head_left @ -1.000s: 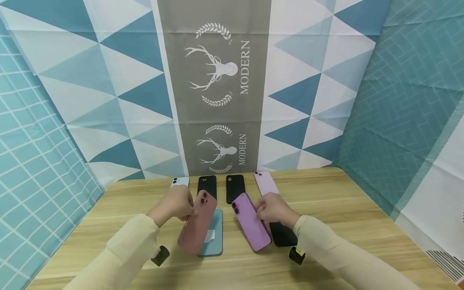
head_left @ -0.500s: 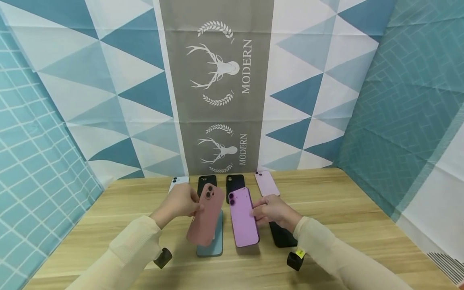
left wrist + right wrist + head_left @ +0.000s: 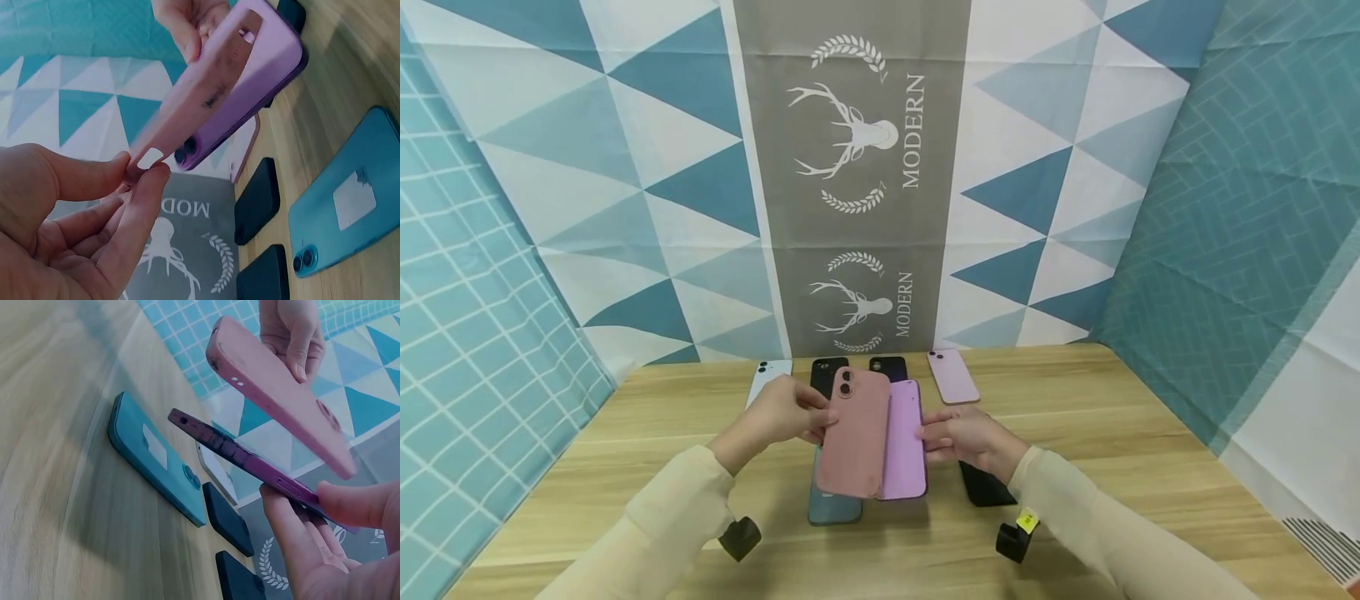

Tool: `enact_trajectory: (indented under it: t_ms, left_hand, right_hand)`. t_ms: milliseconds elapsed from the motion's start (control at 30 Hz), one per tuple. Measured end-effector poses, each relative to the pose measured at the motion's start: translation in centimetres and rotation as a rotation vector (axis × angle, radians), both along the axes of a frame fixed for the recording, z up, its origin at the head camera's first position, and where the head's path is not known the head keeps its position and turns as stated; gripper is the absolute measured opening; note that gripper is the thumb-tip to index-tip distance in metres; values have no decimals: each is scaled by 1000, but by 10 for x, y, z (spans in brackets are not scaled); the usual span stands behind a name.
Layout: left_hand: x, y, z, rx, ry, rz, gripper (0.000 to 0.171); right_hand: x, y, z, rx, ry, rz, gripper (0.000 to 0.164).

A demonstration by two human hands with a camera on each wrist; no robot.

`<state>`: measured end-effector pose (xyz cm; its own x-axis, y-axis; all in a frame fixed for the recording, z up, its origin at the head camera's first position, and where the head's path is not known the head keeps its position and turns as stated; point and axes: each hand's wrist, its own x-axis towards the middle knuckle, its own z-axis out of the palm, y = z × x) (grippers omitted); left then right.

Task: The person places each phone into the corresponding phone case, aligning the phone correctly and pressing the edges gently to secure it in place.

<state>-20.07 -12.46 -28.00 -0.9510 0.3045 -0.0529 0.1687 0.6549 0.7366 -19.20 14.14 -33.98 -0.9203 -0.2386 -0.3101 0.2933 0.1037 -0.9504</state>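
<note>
My left hand (image 3: 786, 410) pinches a pink phone case (image 3: 857, 433) by its left edge, above the table. Its hollow inside and cutouts show in the left wrist view. With my right hand (image 3: 973, 437) I hold a purple phone (image 3: 908, 442) by its right long edge, thumb on one face and fingers under the other. In the head view the case overlaps the left part of the phone. The right wrist view has a gap between the case (image 3: 281, 387) and the phone (image 3: 244, 459), which lie roughly parallel.
A blue phone (image 3: 837, 510) with a white sticker lies below the case. Farther back are a pale phone (image 3: 769, 375), two black phone-shaped pieces (image 3: 829, 373) and a light pink phone (image 3: 953, 377). A black piece (image 3: 987, 485) lies by my right wrist. Patterned cloth (image 3: 1037, 192) hangs behind the table.
The case has moved right and up and turned more upright. The purple phone has shifted slightly left and straightened, so the two now overlap in the head view.
</note>
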Motion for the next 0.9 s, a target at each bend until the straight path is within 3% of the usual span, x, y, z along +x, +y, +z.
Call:
enact_trajectory:
  t_ms: [100,300,500,800,900]
  left_hand:
    - [3,3,-1,51,-47,5,23]
    - [11,8,-3,64,-38,26,21]
    - [9,9,-7,80,-35,43,21]
    - [8,6,-8,172,-95,15,27]
    - [6,9,-12,202,-123,-26,30]
  right_hand:
    - [0,0,-1,-22,-2,2,48]
    - [6,1,-1,-47,29,40,49]
    - [18,-6,2,-79,79,17,48]
    - [32,-13,11,-158,134,-17,52]
    - [37,-9,12,-148,134,-8,54]
